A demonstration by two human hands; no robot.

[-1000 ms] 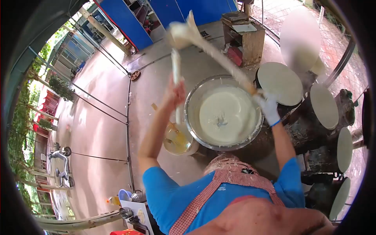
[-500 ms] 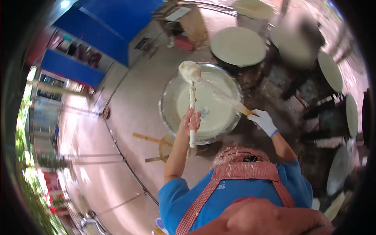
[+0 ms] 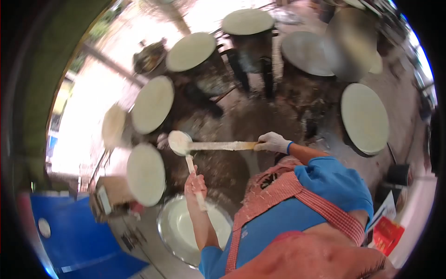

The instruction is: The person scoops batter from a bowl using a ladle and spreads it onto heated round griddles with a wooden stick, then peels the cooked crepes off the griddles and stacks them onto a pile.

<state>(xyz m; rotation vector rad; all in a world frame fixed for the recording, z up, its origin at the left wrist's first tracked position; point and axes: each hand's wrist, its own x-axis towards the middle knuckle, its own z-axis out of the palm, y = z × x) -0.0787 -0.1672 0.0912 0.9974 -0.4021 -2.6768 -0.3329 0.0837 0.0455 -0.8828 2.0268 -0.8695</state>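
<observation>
My bare left hand (image 3: 195, 184) grips the handle of a ladle (image 3: 180, 142) whose round bowl is filled or coated with pale batter. My right hand (image 3: 273, 142), in a white glove, is closed on the yellowish end of a long flat wooden paddle (image 3: 223, 146) smeared with batter. The paddle's far end meets the ladle's bowl; whether it lies on it or just behind it I cannot tell. Below my left forearm, a wide metal basin (image 3: 163, 232) holds pale liquid batter, partly hidden by the arm.
Several round pale-topped stands form an arc ahead, including one at the left (image 3: 146, 174), one at the far middle (image 3: 247, 22) and one at the right (image 3: 365, 118). A cardboard box (image 3: 114, 193) and blue panels (image 3: 88, 232) are at lower left. A red item (image 3: 388, 235) lies at lower right.
My body and view have turned right, away from the basin toward the round stands. The ladle and paddle, still held, have moved from above the basin to beyond it; the paddle now lies nearly level.
</observation>
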